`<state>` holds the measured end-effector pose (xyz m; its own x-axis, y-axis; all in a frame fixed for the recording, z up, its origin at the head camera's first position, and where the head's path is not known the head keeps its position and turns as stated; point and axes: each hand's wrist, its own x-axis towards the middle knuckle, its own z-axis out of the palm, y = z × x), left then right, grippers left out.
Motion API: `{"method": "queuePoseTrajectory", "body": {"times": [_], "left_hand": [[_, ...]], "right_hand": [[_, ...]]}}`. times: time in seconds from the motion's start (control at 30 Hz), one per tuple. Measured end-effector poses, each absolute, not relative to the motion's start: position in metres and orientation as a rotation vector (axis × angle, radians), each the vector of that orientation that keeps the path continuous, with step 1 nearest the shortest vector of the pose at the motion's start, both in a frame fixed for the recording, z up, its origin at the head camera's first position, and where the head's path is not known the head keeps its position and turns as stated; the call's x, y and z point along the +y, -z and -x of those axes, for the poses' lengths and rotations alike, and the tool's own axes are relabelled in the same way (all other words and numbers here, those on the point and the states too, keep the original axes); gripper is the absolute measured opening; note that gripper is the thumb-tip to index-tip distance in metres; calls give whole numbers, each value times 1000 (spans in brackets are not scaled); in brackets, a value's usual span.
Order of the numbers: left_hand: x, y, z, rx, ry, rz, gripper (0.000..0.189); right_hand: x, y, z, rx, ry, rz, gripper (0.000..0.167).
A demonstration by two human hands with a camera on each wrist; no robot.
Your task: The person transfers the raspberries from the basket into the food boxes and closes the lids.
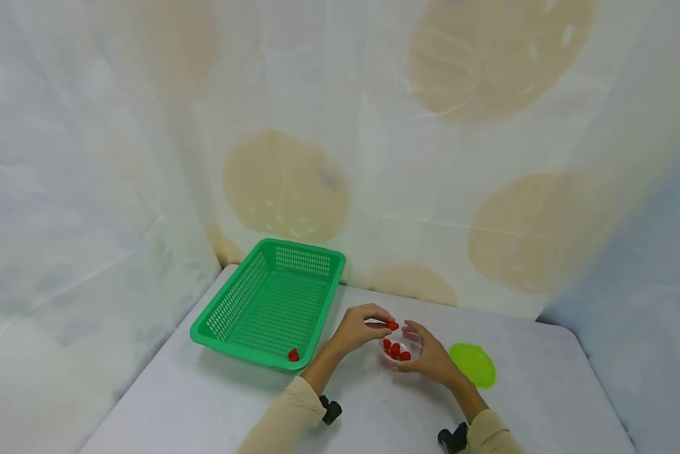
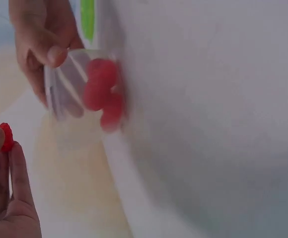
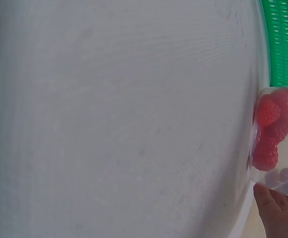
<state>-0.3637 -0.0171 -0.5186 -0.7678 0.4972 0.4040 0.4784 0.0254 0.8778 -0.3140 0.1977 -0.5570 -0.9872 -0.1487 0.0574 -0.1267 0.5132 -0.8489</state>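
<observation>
Between thumb and fingertips, my left hand [image 1: 358,328] pinches a single red raspberry [image 2: 6,137], held just above and beside a small clear plastic container [image 2: 74,134]. My right hand [image 1: 433,360] grips that container from the right, thumb on the near side and fingers around the far side. Several raspberries [image 3: 268,111] lie together inside, seen through the see-through wall. Left of the hands stands a green perforated basket [image 1: 269,246], with a raspberry [image 1: 293,355] in its near right corner.
A bright green lid [image 1: 473,364] lies on the white table [image 1: 374,422] to the right of my right hand. Patterned sheeting [image 1: 385,202] rises behind the table and along both sides. Dark wrist devices sit on both forearms.
</observation>
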Motion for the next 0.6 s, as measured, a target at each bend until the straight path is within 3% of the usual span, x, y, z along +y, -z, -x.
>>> {"method": "queuePoseTrajectory", "body": {"times": [0.6], "left_hand": [[-8,546,366,2172,-1918,-1074,19]], "right_hand": [[199,555,311,2699,1552,268,105]]}}
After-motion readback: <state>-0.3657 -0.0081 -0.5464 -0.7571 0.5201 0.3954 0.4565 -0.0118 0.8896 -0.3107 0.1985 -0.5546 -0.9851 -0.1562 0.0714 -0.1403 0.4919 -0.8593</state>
